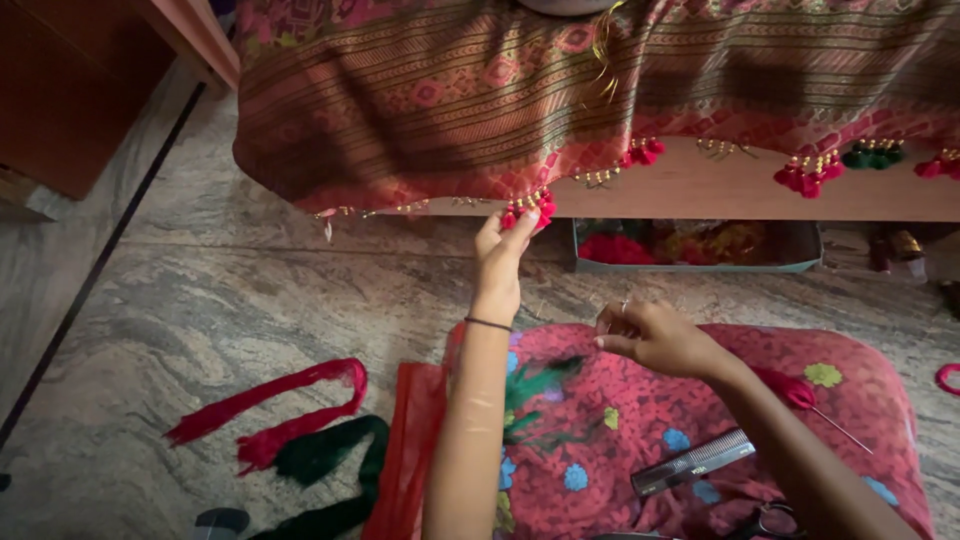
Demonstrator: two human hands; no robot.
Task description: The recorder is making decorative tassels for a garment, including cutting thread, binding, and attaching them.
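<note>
My left hand [500,250] reaches up to the hem of a patterned pink and brown cloth [450,100] that hangs over a wooden ledge. Its fingers pinch a red tassel with gold beads [530,208] on that hem. My right hand [650,335] hovers lower, over my lap, with fingers curled together; whether it holds a thin thread or needle I cannot tell. Green thread [535,385] lies on my red flowered lap cloth [700,420]. More red tassels [808,175] and a green tassel [872,153] hang along the hem to the right.
A black comb [692,462] and scissors [765,522] lie on my lap. A red tassel on a needle [800,392] rests by my right forearm. Red thread hanks [270,405] and a dark green hank [320,455] lie on the marble floor. A tray of threads [690,245] sits under the ledge.
</note>
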